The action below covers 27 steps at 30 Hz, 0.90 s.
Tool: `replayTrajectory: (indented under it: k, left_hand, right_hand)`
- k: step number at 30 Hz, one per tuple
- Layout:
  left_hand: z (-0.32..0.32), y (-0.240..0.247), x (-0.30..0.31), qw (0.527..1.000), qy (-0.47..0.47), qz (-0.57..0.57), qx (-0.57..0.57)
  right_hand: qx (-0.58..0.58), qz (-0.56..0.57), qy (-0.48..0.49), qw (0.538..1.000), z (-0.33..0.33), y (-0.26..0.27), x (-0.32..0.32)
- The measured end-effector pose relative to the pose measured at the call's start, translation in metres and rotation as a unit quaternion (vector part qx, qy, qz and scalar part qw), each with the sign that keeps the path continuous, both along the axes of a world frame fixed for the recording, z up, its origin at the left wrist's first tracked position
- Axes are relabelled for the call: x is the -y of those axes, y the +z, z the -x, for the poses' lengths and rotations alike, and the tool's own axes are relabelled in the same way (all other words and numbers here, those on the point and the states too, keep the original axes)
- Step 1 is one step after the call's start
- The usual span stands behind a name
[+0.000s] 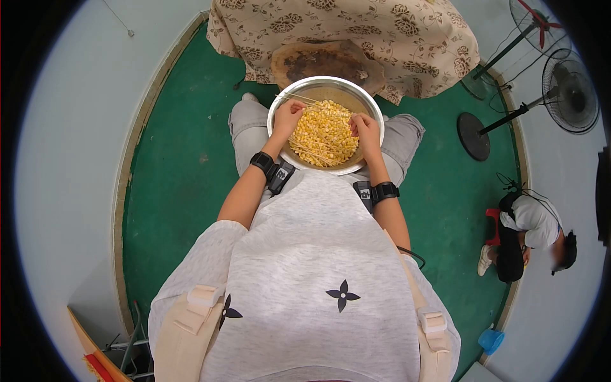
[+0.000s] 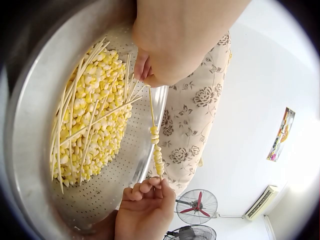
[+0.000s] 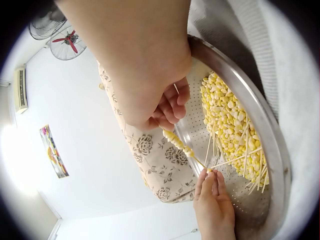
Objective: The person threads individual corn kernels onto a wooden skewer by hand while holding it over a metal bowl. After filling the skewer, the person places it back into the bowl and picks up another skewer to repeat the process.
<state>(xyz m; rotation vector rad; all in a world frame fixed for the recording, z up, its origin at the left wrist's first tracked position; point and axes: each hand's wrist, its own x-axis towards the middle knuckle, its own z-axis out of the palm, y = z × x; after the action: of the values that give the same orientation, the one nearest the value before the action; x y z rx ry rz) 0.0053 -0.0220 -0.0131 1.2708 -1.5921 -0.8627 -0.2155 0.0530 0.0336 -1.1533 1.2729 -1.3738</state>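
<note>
While taking corn (image 1: 324, 137), skewer (image 2: 154, 134): kept over bowl (image 1: 328, 86), catching strays
Left hand (image 1: 287, 118): pinches bare end, steadying
Right hand (image 1: 367, 130): pinches threaded end

The bowl (image 1: 275, 114) sits on the person's lap, with kernels (image 1: 324, 134) in it and loose skewers (image 1: 312, 153) lying across them. The left hand (image 1: 287, 116) is at the bowl's left side and the right hand (image 1: 367, 129) at its right. Between them they pinch one threaded skewer (image 2: 155, 135) over the far rim. A cloth-draped bench (image 1: 356, 25) stands beyond the bowl, and fans (image 1: 569, 89) stand far right.
</note>
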Motion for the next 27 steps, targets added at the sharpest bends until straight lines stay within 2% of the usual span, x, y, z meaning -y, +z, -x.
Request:
replayTrajectory:
  k: [27]
  left_hand:
    - [0.0003, -0.0009, 0.0007, 1.0, 0.014, -0.01, 0.0]
  right_hand:
    - [-0.013, -0.001, 0.017, 1.0, -0.0008, -0.001, -0.0001]
